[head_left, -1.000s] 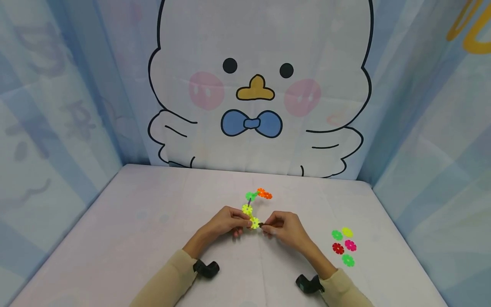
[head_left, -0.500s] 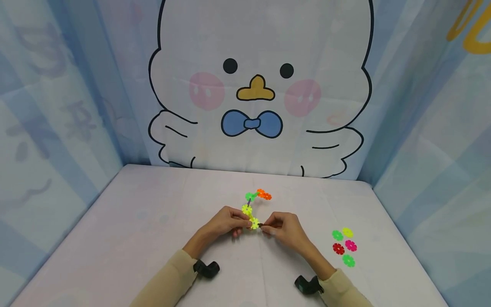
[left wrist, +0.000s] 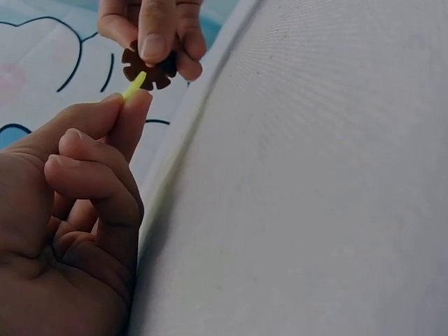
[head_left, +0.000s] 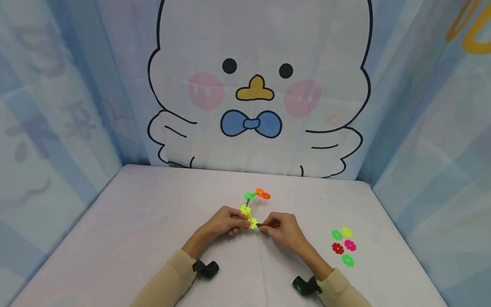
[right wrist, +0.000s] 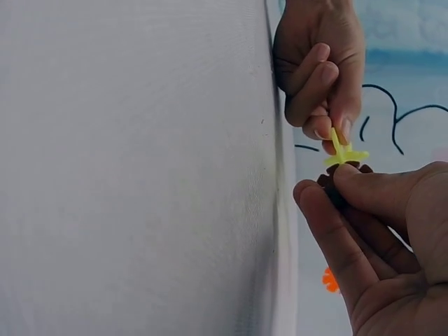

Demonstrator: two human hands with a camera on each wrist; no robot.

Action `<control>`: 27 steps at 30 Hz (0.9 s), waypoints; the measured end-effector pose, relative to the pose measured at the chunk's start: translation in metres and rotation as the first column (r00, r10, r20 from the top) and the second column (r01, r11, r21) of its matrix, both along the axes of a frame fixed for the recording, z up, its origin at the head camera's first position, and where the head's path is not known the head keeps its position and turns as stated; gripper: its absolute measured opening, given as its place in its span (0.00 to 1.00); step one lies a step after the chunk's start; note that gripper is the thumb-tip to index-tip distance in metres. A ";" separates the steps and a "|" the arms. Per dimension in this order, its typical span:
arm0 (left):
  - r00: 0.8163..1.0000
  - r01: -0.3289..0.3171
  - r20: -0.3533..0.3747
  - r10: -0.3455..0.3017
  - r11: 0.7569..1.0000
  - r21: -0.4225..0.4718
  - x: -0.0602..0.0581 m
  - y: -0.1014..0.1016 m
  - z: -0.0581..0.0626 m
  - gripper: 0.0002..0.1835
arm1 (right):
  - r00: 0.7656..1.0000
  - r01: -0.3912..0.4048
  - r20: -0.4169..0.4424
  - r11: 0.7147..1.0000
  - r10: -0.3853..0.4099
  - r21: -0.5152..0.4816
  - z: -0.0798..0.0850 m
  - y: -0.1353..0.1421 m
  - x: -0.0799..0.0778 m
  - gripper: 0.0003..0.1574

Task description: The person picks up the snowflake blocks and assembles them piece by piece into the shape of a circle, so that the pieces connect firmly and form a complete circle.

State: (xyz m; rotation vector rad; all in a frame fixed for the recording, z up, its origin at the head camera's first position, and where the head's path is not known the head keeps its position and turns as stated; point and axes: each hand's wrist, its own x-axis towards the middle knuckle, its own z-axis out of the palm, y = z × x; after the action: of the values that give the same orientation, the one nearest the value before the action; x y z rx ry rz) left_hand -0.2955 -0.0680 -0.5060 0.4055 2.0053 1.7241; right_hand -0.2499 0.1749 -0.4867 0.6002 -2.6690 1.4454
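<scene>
My left hand [head_left: 225, 221] pinches a yellow snowflake disc [head_left: 252, 223] at the near end of a linked chain. Beyond it the chain runs through another yellow disc [head_left: 245, 209], a purple disc [head_left: 247, 202] seen edge-on, green pieces [head_left: 249, 196] and orange discs [head_left: 263, 194]. Thumb and fingers of my right hand [head_left: 281, 229] pinch a brown snowflake disc [left wrist: 134, 70], with a dark piece [right wrist: 335, 198] showing beside it between the fingers. In both wrist views the brown disc's notched edge meets the yellow disc. Fingertips cover part of each.
Several loose snowflake discs lie to the right of my right hand: a red disc [head_left: 338, 248], a pink disc [head_left: 350, 245], a yellow one and green ones. A white cloth covers the table [head_left: 126, 238]. Behind it hangs a printed backdrop [head_left: 253, 149], with curtains at both sides.
Both hands and the chain have shifted very slightly left, the right hand a touch more. Each hand keeps the same grip, and the loose discs lie as before.
</scene>
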 end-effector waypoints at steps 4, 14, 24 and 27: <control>1.000 0.000 0.000 0.000 1.000 -0.010 0.000 -0.002 0.001 0.09 | 1.000 -0.013 -0.010 1.000 0.013 0.011 0.002 -0.004 0.001 0.05; 1.000 0.005 -0.021 -0.006 0.999 -0.038 0.002 -0.003 0.002 0.09 | 0.999 -0.003 -0.040 0.998 0.005 0.063 0.002 -0.009 0.001 0.06; 1.000 0.018 -0.019 -0.018 1.000 -0.003 -0.001 -0.001 -0.001 0.09 | 0.999 0.022 -0.050 0.998 -0.019 0.060 0.004 -0.003 0.002 0.04; 1.000 0.018 -0.023 -0.018 1.000 0.010 -0.002 0.000 -0.003 0.10 | 0.999 0.030 -0.021 0.997 -0.028 0.068 0.009 0.002 0.002 0.07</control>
State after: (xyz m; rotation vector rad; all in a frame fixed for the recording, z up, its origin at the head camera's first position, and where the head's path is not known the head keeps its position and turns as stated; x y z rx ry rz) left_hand -0.2971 -0.0683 -0.5085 0.4471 2.0037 1.7266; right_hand -0.2475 0.1765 -0.4781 0.5748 -2.7094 1.3395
